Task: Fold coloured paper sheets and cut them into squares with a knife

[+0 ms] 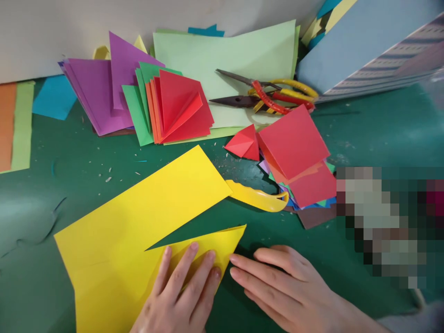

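Note:
A large sheet of yellow paper (132, 222) lies folded on the green cutting mat (45, 194), with a pointed flap (211, 243) folded across its lower right. My left hand (176, 291) rests flat on that flap, fingers spread, holding down the paper. Just to its right, my right hand (277, 286) lies on the mat, its fingertips close to the flap's edge. Neither hand grips anything. The part of the sheet under my left hand is hidden.
Beyond the yellow sheet lie a yellow plastic cutter (258, 196), scissors with red and yellow handles (267, 97), and stacks of red, green and purple folded paper (176, 106). Paper scraps dot the mat. A pixelated patch (385, 226) hides the right side.

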Tool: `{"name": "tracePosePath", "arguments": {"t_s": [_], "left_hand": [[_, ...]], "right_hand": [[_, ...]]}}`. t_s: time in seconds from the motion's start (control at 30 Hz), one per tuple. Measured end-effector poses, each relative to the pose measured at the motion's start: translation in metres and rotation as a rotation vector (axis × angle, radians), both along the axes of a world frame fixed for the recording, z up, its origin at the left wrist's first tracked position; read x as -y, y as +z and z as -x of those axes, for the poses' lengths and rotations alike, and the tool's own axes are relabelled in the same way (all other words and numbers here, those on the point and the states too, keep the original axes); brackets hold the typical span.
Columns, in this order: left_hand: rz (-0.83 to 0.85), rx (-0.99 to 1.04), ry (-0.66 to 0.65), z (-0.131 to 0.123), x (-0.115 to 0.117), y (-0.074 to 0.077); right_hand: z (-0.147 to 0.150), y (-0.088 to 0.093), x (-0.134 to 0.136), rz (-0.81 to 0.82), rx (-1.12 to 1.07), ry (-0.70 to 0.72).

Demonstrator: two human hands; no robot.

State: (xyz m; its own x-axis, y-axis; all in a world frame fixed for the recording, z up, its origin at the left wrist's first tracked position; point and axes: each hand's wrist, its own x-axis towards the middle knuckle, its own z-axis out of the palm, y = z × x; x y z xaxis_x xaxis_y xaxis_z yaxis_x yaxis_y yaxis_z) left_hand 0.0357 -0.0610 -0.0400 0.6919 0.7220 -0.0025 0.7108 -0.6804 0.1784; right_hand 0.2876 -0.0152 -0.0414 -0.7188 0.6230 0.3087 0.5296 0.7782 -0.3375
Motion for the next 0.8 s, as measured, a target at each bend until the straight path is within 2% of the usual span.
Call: {"name": "tracePosePath", "arguments": {"t_s": [0.27,0.57,0.8], "left_hand": [[0.074,0.013,-0.007,0.001,0.0,0.001],[0.185,-0.033,0.019,-0.002,-0.002,0.015],[0.204,0.004,0.038,-0.001,0.002,0.012]], "right_hand": [[0.006,-0.001,-0.003,0.04,0.007,-0.06],[0.012,0.0,-0.001,0.042,-0.056,-0.11],[0.029,-0.005,-0.001,-0.042,-0.081,-0.136]]}}
